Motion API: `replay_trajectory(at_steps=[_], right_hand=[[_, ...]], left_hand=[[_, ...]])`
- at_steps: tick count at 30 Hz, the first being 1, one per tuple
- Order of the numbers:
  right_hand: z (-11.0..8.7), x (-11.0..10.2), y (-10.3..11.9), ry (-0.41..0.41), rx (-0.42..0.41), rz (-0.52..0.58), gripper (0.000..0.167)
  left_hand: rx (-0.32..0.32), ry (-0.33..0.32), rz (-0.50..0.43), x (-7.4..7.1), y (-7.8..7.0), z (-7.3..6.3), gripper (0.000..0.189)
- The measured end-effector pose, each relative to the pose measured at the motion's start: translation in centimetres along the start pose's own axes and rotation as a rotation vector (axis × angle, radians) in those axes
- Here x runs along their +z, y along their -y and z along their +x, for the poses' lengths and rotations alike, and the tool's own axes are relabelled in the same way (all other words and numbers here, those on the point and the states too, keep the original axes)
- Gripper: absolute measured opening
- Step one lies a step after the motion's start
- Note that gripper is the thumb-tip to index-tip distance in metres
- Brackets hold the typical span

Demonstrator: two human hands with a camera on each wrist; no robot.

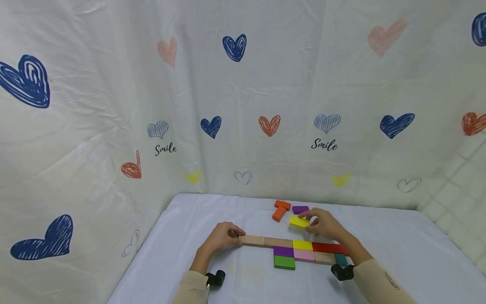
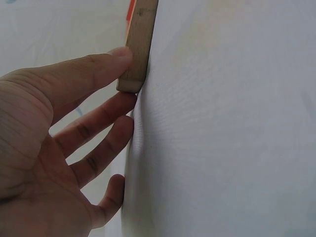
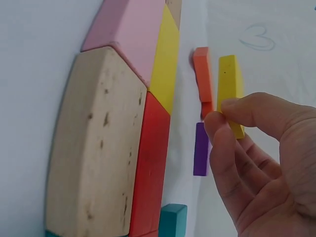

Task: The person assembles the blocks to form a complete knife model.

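Note:
My right hand (image 1: 325, 225) holds a yellow block (image 1: 299, 222) up between thumb and fingertips; the right wrist view shows the same yellow block (image 3: 229, 94) raised off the cloth. My left hand (image 1: 223, 236) is at the left end of a row of flat blocks. Its thumb lies on the end of a plain wooden block (image 2: 138, 49), with the index finger mostly hidden behind. Rightward, this row continues with another wooden block (image 1: 279, 242), a yellow one (image 1: 302, 245) and red (image 1: 322, 247). Against its near side lie purple (image 1: 283, 251), pink (image 1: 303, 255), wooden (image 1: 324, 258) and teal (image 1: 340, 259) blocks, with green (image 1: 284, 262) nearest me.
Two orange blocks (image 1: 279, 213) touch each other near the back, and a purple block (image 1: 300, 209) lies beside them. A teal block (image 3: 173, 220) stands past the red one in the right wrist view. White cloth (image 1: 243, 283) covers the table, with a heart-printed curtain (image 1: 243, 93) behind.

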State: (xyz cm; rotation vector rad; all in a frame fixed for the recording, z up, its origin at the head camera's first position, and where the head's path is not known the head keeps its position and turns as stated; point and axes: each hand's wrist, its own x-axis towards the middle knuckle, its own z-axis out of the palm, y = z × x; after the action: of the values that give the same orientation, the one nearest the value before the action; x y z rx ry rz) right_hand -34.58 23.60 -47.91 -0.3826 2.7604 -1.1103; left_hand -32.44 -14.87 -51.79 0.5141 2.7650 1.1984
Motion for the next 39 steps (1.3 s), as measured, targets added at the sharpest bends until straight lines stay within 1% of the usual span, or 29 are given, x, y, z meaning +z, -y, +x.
replay_trajectory(at_steps=[7,12,16,19,23,29,34,39], right_hand=[[-2.8,-0.7,0.0,0.022,-0.064,0.000,0.040],[-5.0,-1.1,-0.1,0.060,-0.097,-0.019,0.039],[-6.6,-1.2,-0.2,0.096,-0.129,-0.017,0.037],[-7.7,-1.0,-0.4,0.117,-0.143,-0.006,0.039],[-8.7,-0.5,-0.7,0.142,-0.118,0.009,0.041],[-9.7,0.6,-0.7,0.173,-0.059,0.038,0.038],[-9.9,1.5,-0.5,0.178,-0.041,0.060,0.035],[-9.8,2.1,-0.2,0.166,-0.034,0.028,0.035]], left_hand=[[0.003,0.001,-0.006,0.1,-0.1,0.0,0.023],[0.003,0.002,-0.013,0.0,-0.1,0.0,0.023],[-0.007,0.000,-0.006,0.0,0.0,0.0,0.022],[-0.010,-0.001,-0.002,0.0,0.0,-0.1,0.022],[-0.009,-0.001,-0.006,0.0,0.0,-0.1,0.022],[-0.002,0.001,-0.005,-0.1,0.0,-0.1,0.022],[-0.006,0.004,-0.012,-0.1,0.1,-0.1,0.022],[-0.005,0.004,-0.011,0.1,0.0,-0.1,0.022]])
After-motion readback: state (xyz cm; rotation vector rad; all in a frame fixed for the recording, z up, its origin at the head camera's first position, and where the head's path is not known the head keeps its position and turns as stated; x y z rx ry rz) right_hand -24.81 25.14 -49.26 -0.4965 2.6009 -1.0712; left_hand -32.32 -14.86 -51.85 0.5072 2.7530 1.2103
